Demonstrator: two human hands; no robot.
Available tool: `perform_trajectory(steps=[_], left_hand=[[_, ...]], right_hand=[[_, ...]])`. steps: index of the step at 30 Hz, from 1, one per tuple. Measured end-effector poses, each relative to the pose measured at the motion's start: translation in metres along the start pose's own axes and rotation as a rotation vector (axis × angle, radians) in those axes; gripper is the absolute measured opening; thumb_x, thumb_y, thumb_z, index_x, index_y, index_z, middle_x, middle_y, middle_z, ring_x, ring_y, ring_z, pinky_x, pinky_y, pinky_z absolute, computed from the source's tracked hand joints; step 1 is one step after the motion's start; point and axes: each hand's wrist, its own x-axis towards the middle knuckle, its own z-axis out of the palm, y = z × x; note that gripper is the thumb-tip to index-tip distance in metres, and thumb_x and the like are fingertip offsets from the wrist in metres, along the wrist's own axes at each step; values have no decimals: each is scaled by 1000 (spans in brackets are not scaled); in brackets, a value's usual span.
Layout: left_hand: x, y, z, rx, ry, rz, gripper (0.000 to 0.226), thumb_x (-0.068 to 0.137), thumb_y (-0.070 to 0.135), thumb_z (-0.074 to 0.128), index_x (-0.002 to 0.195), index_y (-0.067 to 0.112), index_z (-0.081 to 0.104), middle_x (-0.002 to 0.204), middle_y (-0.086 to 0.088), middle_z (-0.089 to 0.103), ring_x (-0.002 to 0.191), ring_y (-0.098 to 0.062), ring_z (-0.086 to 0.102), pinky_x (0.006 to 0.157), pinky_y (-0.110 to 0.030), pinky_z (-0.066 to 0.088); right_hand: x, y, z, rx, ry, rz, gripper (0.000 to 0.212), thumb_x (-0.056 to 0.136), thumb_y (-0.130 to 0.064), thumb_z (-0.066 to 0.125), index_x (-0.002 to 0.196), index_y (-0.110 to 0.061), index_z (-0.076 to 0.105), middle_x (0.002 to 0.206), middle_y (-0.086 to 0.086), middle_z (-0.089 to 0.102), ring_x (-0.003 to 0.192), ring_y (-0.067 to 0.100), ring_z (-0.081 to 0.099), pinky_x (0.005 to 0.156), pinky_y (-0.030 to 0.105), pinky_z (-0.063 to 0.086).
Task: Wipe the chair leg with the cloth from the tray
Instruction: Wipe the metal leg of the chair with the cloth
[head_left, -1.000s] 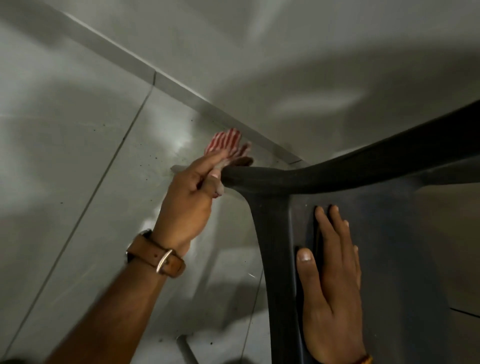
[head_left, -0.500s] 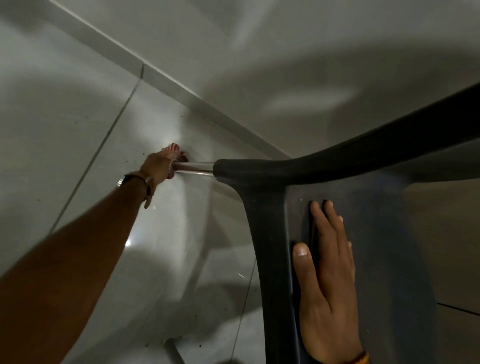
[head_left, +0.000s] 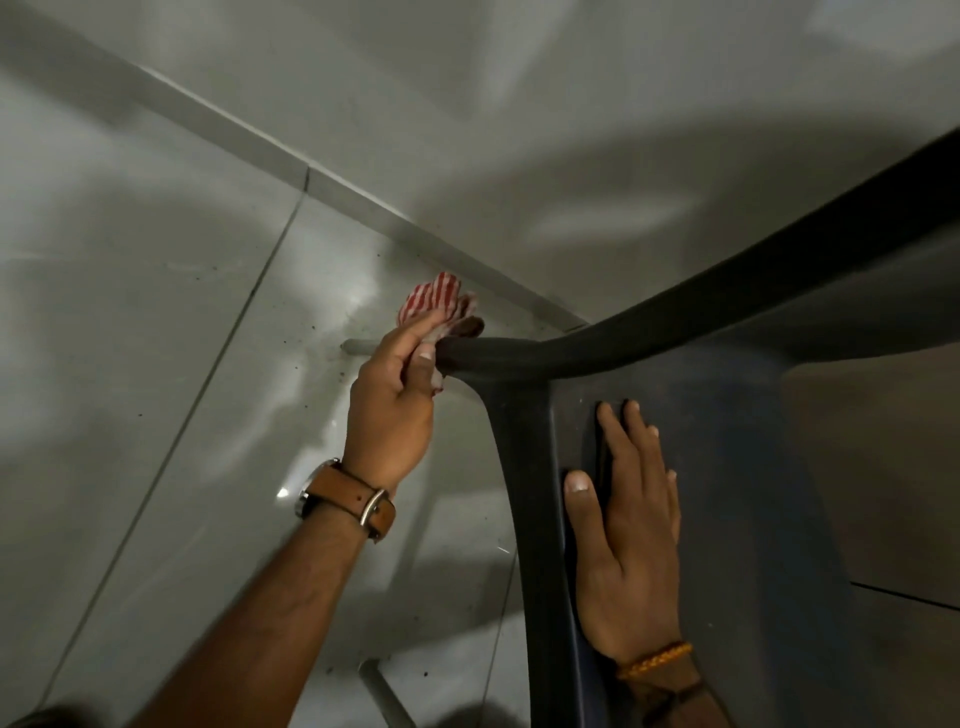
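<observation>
A dark plastic chair (head_left: 727, 395) fills the right side, seen from above. Its metal leg (head_left: 358, 347) runs out to the left from under the seat corner toward the floor. My left hand (head_left: 395, 400), with a brown watch strap at the wrist, grips a red-and-white striped cloth (head_left: 436, 304) wrapped around the leg right at the seat corner. The cloth's end sticks out above my fingers. My right hand (head_left: 631, 530) lies flat on the seat, fingers together, holding nothing.
The floor (head_left: 156, 364) is glossy grey tile with dark specks and grout lines. A pale skirting strip (head_left: 291, 161) and wall run diagonally behind. Another chair leg (head_left: 382, 693) shows at the bottom edge.
My left hand slid out along the leg toward the floor half a second ago, then came back up to the seat corner with the cloth. My right hand stayed on the seat.
</observation>
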Motion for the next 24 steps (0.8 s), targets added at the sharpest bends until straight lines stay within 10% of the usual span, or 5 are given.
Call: perform_trajectory(steps=[4,7,16,20,24], left_hand=[[5,-3,-4,126,14,52,37,107,15,45,142,18,56,130,16,59,98,29,53,81,8,40],[8,1,-7,223,3,47,36,106,15,46,141,14,57,139,-7,63,111,2,55,76,12,37],[6,55,-44,318,8,22,35,105,15,48,138,11,61,123,-18,72,101,-31,71,90,-37,60],[-7,101,-75,337,20,60,35,104,26,54,135,13,62,95,-11,73,79,-25,72,83,-40,62],[-20,156,-102,473,13,146,34,105,22,50,135,13,64,113,-18,74,86,-31,74,78,-30,58]], right_hand=[[0,1,1,8,10,-15,60,99,-63,28,157,-50,20,173,-18,12,161,5,1,129,41,-4],[0,2,0,13,15,-23,61,99,-63,27,158,-46,22,174,-14,14,161,8,3,130,43,-3],[1,2,-1,14,4,-10,70,98,-64,26,162,-35,28,175,-4,16,162,19,6,130,50,-1],[1,-1,-9,-22,-92,9,68,104,-59,29,164,-31,19,176,-1,9,163,25,2,130,53,-1],[-13,-22,-33,35,-117,44,70,105,-57,38,164,-26,19,177,1,7,162,29,4,129,58,7]])
